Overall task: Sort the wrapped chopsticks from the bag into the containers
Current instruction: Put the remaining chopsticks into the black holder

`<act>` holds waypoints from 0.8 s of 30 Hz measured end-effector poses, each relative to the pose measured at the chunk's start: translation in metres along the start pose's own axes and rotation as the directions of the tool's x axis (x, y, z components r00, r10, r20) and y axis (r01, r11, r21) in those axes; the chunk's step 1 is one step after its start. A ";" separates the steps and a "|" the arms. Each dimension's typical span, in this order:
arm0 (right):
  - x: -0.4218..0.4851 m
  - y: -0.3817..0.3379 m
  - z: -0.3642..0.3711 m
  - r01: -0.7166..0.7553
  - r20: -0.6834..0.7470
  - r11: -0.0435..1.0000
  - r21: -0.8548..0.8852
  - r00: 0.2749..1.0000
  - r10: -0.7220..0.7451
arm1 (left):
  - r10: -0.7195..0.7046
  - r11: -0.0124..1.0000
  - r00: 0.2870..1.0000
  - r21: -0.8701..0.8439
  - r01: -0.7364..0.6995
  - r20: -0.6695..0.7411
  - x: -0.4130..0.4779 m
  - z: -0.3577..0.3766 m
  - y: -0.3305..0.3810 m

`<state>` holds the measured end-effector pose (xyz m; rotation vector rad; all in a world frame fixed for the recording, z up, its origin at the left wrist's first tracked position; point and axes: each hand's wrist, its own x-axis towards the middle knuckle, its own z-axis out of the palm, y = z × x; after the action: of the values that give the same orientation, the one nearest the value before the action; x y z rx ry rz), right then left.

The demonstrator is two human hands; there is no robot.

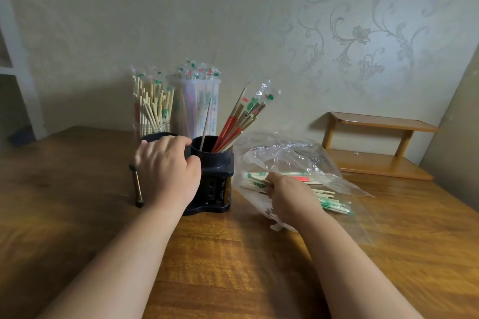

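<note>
Gripping the rim of the black holder [217,163], left hand [166,169] curls over its left cup. Right hand [290,194] is inside the clear bag [298,153] on the table [233,254], fingers curled round a few wrapped chopsticks [331,204] lying there.

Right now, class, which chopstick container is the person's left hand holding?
The black twin-cup holder at the front: the left hand grips its left cup. The clear jar and the tall translucent tub stand behind, untouched.
</note>
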<state>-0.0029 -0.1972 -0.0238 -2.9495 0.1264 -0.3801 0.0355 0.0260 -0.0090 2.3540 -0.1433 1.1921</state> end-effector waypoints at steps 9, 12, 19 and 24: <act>-0.012 -0.008 -0.029 0.050 -0.030 0.999 0.000 0.998 -0.050 | 0.002 1.000 1.000 0.004 -0.002 0.004 0.000 0.000 -0.001; -0.014 -0.009 -0.036 0.059 -0.053 0.997 -0.040 0.997 -0.061 | 0.006 1.000 1.000 0.005 -0.006 0.005 0.000 -0.001 -0.002; -0.025 -0.023 -0.057 0.146 -0.328 0.979 -0.140 0.927 -0.185 | -0.002 1.000 1.000 0.000 0.002 0.015 0.000 -0.001 -0.001; -0.027 -0.027 -0.053 0.341 -0.751 0.933 -0.116 0.585 -0.307 | -0.038 0.999 0.999 -0.022 0.039 0.031 0.001 -0.002 0.000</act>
<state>-0.0412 -0.1758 0.0250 -2.5284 -0.3356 -1.6468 0.0345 0.0267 -0.0071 2.3455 -0.1210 1.1303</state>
